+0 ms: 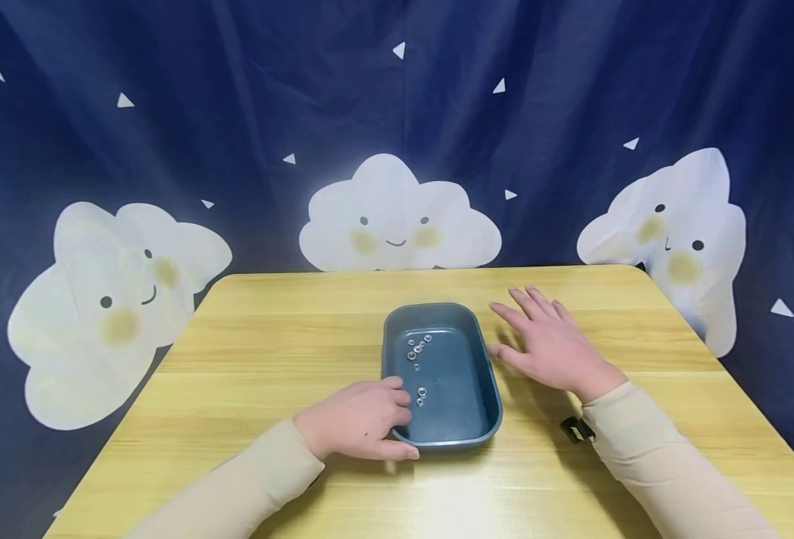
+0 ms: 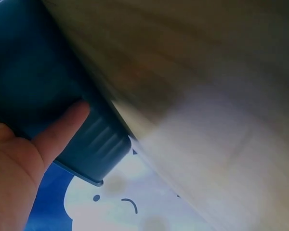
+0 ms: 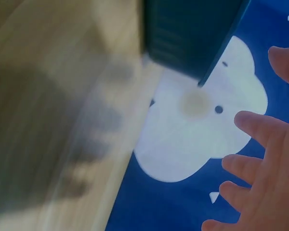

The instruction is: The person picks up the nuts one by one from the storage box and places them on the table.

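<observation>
Bin (image 1: 454, 382) sits on the desk, ahead and to the right of the left hand (image 1: 359, 419) and directly left of the right hand (image 1: 548, 348). Long axis runs away from the person, between the two hands. Left hand is the nearer: it's on the near-left corner, fingers curled over the rim, thumb along the outside, so it holds the bin there. Right hand is empty, fingers spread wide, next to the far half of the right long side; the right wrist view shows a gap to the wall.

Small shiny nuts (image 1: 418, 349), or what look like nuts, lie loose in the bin: a pair just beside the left fingertips, the rest farther ahead of them. All are nearer the left long wall than the right hand's side.

Curtain (image 1: 343, 90) beyond both hands.
</observation>
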The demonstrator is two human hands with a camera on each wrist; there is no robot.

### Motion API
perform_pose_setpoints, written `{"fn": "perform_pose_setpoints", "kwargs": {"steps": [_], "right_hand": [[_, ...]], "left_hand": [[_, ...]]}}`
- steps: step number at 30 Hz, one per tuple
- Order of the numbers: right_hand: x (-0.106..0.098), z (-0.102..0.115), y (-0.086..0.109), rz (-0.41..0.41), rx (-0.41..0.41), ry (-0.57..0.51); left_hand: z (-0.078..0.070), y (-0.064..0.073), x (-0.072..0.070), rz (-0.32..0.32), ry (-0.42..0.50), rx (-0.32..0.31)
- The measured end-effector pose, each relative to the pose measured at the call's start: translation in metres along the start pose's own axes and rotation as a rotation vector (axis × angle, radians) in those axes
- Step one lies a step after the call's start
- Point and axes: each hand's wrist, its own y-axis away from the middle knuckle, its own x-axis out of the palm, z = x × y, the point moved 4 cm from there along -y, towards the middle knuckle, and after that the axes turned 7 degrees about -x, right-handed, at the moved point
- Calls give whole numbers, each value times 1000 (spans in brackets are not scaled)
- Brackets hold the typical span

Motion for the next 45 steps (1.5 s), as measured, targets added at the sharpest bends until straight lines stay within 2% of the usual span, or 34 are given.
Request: {"fn": "perform_pose_setpoints", "kwargs": {"steps": [4, 12, 21, 26, 31, 38, 41, 45], "right_hand": [[-3, 11, -8, -6, -32, 0], [-5, 34, -22, -4, -92, -25], [-6, 63, -41, -5, -231, -108], [-4, 76, -51, 20, -240, -173], [-3, 79, -55, 75, -228, -190], [-26, 82, -53, 106, -190, -234], [-27, 89, -60, 113, -221, -249], [-12, 97, -70, 150, -287, -237]], "left_hand": [[-2, -5, -1, 28, -18, 12], [-3, -10, 0, 29, -69, 18], [-4, -19, 2, 73, -92, -13], [-6, -21, 2, 95, -106, -43], [-4, -20, 0, 108, -92, -53], [-2, -20, -4, 120, -68, -55], [-2, -20, -5, 130, -70, -65], [-3, -21, -4, 145, -73, -75]]}}
